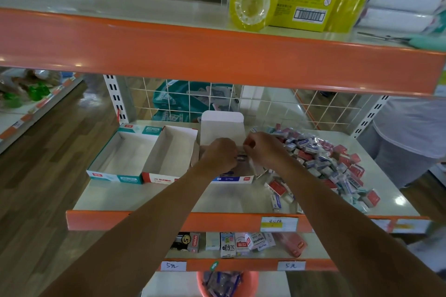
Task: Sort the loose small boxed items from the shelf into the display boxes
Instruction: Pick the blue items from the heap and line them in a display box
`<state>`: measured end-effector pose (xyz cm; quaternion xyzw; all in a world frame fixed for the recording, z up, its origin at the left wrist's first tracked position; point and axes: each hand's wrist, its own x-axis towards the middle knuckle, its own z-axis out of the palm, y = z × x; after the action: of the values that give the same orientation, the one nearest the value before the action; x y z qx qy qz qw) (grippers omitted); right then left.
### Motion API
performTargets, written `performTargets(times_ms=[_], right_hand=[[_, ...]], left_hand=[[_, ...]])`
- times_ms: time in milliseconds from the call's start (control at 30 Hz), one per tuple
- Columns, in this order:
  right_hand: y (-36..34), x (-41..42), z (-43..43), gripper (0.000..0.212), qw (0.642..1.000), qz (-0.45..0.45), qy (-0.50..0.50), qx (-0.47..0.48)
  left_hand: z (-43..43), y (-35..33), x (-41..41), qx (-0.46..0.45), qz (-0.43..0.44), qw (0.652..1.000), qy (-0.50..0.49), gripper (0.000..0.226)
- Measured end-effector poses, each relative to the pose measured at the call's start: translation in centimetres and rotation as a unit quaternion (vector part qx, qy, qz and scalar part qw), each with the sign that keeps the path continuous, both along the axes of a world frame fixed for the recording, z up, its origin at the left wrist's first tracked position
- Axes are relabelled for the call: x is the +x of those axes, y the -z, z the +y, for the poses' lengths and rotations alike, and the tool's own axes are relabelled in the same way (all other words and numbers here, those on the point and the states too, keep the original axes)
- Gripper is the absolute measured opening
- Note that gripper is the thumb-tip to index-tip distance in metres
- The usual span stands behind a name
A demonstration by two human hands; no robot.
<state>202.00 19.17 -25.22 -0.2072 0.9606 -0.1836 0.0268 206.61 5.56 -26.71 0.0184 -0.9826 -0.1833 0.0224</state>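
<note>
Counted three display boxes: teal box (115, 159) and red box (169, 152), empty, left of the blue box (222, 125); found one small item (241, 158) pinched inside it by left hand (220, 154) and right hand (261, 149), loose pile (325, 159) just right.

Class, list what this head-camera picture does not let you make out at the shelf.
Head view:
Blue display box contents: hidden by left hand and right hand.
Small dark item between the hands: too small to name.
Pile of loose small boxes: print blurred.
Orange bucket: cut by bottom edge.

Small boxes (323, 164) heaped right; 3 display boxes (115, 175) left.
</note>
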Motion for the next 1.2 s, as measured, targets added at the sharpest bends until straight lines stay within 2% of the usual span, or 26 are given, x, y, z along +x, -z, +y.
performTargets(times_ms=[167,500,800,933,1200], right_hand=[[0.1,0.1,0.2,0.019,1.000,0.007,-0.002,-0.014],[0.4,-0.1,0.5,0.023,0.999,0.016,-0.010,-0.043],[0.1,0.4,1.0,0.019,0.997,0.036,-0.043,-0.060],[-0.3,1.1,2.3,0.017,0.990,0.113,-0.074,-0.040],[-1.8,1.8,8.3,0.031,0.971,0.211,0.023,0.113]], left_hand=[[0.4,0.3,-0.1,-0.019,0.015,1.000,-0.004,0.019],[0.9,1.5,-0.2,0.004,0.048,0.999,-0.004,0.019],[0.8,1.3,-0.2,-0.002,0.039,0.999,0.004,0.019],[1.4,0.6,-0.1,-0.018,0.069,0.997,0.008,0.021],[5.0,-3.0,-1.0,-0.018,0.121,0.992,0.033,0.023]])
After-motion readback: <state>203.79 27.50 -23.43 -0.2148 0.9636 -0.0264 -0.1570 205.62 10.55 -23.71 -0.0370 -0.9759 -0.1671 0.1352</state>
